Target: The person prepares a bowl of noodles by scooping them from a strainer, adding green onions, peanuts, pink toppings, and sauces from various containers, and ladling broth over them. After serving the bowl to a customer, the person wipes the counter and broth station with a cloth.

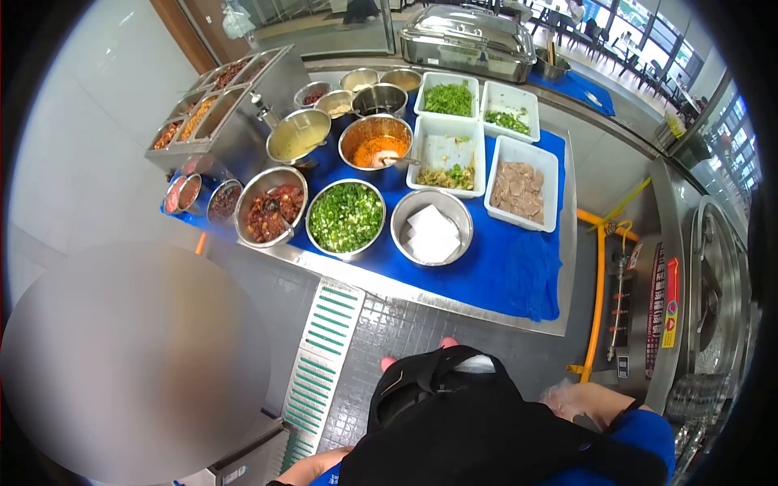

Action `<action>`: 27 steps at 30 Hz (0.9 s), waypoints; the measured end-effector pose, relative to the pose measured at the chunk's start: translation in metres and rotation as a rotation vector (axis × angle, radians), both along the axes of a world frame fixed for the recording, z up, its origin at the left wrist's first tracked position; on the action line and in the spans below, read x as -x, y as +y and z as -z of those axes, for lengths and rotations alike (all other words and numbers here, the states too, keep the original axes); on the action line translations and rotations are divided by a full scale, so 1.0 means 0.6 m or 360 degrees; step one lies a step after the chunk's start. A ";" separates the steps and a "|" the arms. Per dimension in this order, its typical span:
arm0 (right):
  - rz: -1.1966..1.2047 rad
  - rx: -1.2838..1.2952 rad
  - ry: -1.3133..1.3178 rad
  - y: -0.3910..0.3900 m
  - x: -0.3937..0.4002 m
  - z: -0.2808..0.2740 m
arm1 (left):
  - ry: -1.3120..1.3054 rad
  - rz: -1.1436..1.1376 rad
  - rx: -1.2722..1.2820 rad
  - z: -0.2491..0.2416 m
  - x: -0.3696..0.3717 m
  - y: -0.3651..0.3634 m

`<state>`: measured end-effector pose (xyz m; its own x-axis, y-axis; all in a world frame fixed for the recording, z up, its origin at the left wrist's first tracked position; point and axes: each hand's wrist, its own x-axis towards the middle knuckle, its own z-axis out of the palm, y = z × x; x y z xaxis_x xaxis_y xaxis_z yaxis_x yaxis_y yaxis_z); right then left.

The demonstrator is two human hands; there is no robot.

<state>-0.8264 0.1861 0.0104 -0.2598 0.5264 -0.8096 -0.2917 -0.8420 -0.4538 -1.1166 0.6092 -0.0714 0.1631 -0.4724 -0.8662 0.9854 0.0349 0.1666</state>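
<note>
My right hand [571, 401] hangs beside the black apron [454, 429], with thin clear plastic, like a disposable glove, around its fingers. Its fingers are blurred and partly covered, so I cannot tell how they are held. Of my left arm only a bit of bare forearm [316, 466] shows at the bottom edge; the hand is out of view. Ahead, on a blue cloth [494, 279], stand a steel bowl [399, 247] with white paper-like sheets [433, 233], a bowl of chopped green onion [346, 217] and a tub of sliced meat [517, 193].
A bowl of red chilli sauce [274, 212], a pot of orange sauce [376, 151] and white tubs of greens [448, 99] stand farther along the table. A steel chafing dish [466, 40] is behind. Cooking equipment [648, 300] and a yellow pipe [600, 283] are on the right.
</note>
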 end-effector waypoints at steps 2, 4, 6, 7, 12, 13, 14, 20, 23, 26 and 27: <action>-0.0294 -0.0299 -0.0433 0.009 -0.022 0.000 | 0.0099 0.0011 -0.0054 -0.012 -0.001 -0.001; -0.0349 -0.0313 -0.0390 -0.036 -0.037 0.116 | 0.0131 -0.0062 0.0031 0.035 0.025 0.010; -0.0370 -0.0115 -0.0254 -0.003 -0.060 0.126 | 0.0122 -0.0191 0.0271 0.118 0.069 0.027; -0.0372 0.0038 -0.0160 0.034 -0.077 0.105 | -0.0054 -0.0104 0.0117 0.069 0.035 0.021; -0.0070 -0.0092 -0.0311 0.099 -0.126 0.025 | -0.0374 -0.0070 -0.0091 -0.017 -0.029 0.008; -0.0047 -0.0032 -0.0327 0.106 -0.130 0.029 | -0.0467 0.0024 -0.0113 -0.014 -0.030 0.009; 0.0030 -0.0049 -0.0253 0.108 -0.137 0.038 | -0.0616 0.0159 -0.0153 -0.013 -0.029 0.009; 0.0203 -0.0053 -0.0342 0.171 -0.129 0.034 | -0.0574 -0.0385 -0.0092 -0.032 -0.063 0.018; 0.0385 -0.0021 -0.0525 0.182 -0.123 0.070 | -0.0676 -0.0684 -0.0576 0.010 -0.086 0.055; 0.0503 -0.0041 -0.0636 0.189 -0.119 0.078 | -0.0914 -0.1035 -0.0847 0.000 -0.128 0.097; 0.0526 -0.0085 -0.0607 0.185 -0.121 0.085 | -0.0909 -0.1256 -0.0881 -0.005 -0.141 0.112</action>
